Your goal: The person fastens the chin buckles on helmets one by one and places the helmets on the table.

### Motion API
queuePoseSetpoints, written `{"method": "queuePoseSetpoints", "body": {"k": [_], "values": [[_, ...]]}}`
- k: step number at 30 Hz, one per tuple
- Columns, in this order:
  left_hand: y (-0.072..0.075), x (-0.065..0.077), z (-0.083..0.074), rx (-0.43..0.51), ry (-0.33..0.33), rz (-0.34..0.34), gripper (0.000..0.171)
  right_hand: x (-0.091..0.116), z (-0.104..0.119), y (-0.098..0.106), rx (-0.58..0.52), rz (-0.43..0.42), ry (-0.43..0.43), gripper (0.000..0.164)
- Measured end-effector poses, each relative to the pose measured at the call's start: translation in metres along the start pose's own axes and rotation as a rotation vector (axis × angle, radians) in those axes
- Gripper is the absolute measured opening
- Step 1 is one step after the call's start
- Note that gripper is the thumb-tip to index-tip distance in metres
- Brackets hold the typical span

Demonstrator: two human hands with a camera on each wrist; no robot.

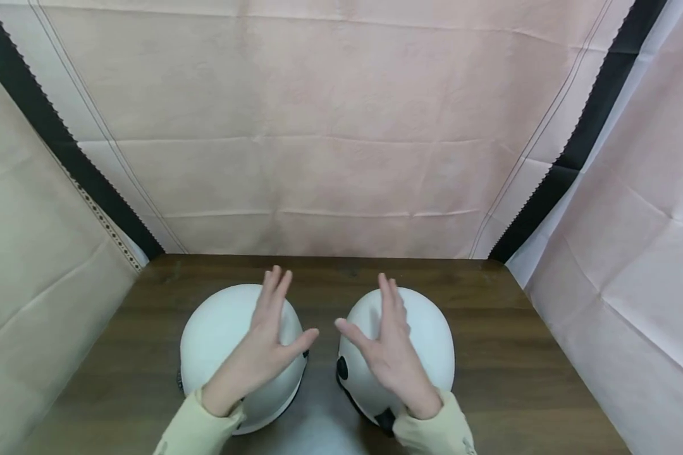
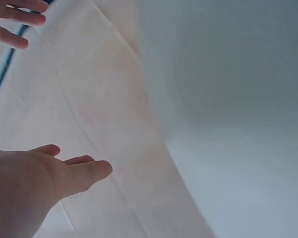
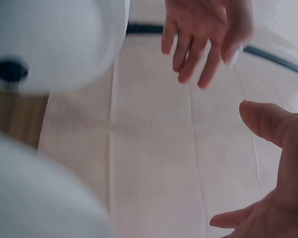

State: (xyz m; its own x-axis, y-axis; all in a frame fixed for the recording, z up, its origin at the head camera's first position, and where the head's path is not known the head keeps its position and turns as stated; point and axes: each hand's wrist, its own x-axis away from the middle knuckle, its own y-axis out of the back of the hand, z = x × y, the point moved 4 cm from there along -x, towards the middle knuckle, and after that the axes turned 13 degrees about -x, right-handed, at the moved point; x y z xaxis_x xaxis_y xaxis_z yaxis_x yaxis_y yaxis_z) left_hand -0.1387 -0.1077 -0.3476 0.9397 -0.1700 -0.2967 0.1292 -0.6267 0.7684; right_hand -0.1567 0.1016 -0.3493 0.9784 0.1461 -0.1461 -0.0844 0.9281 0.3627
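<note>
Creased pale-pink fabric walls [image 1: 341, 95] backed a brown wood-grain tabletop [image 1: 518, 366]. One smooth white domed shell [image 1: 216, 328] lay beneath the nearer left hand [image 1: 266, 347], a second white domed shell [image 1: 432, 332] beneath the right hand [image 1: 389, 351]; both hands, fingers extended, grasped nothing.

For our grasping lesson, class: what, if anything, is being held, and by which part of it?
Nothing is held; the left grip and right grip are both open and empty.

One brown wooden tabletop [image 1: 523, 379], two white helmet-like domes [image 1: 216, 332] [image 1: 434, 335], two bare hands [image 1: 267, 344] [image 1: 393, 351], two pale-yellow sleeves [image 1: 199, 426] [image 1: 435, 426], two black strips [image 1: 71, 148] [image 1: 592, 114], three pale cloth walls [image 1: 336, 126] [image 1: 28, 253] [image 1: 632, 253].
</note>
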Motion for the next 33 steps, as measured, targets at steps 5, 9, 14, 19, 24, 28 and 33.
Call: {"method": "queuePoseSetpoints", "body": {"k": [5,9,14,19,24,28,33], "values": [[-0.037,-0.010,-0.018,0.065,0.002,0.086,0.096,-0.002,-0.022,0.044,0.084,-0.059,-0.008,0.101],[-0.069,-0.017,-0.024,0.090,0.048,0.172,0.098,-0.009,-0.043,0.073,0.119,-0.077,-0.051,0.103],[-0.107,-0.024,-0.023,0.158,0.129,0.246,0.106,-0.014,-0.071,0.092,0.119,-0.042,-0.171,0.106],[-0.131,-0.024,-0.022,0.203,0.161,0.281,0.112,-0.014,-0.090,0.094,0.083,0.021,-0.253,0.103],[-0.140,-0.023,-0.023,0.203,0.153,0.301,0.114,-0.016,-0.107,0.101,0.018,0.068,-0.304,0.102],[-0.140,-0.027,-0.024,0.198,0.144,0.301,0.115,-0.020,-0.120,0.108,-0.025,0.092,-0.365,0.104],[-0.141,-0.031,-0.026,0.194,0.136,0.298,0.113,-0.022,-0.132,0.110,-0.102,0.115,-0.417,0.104]]}}
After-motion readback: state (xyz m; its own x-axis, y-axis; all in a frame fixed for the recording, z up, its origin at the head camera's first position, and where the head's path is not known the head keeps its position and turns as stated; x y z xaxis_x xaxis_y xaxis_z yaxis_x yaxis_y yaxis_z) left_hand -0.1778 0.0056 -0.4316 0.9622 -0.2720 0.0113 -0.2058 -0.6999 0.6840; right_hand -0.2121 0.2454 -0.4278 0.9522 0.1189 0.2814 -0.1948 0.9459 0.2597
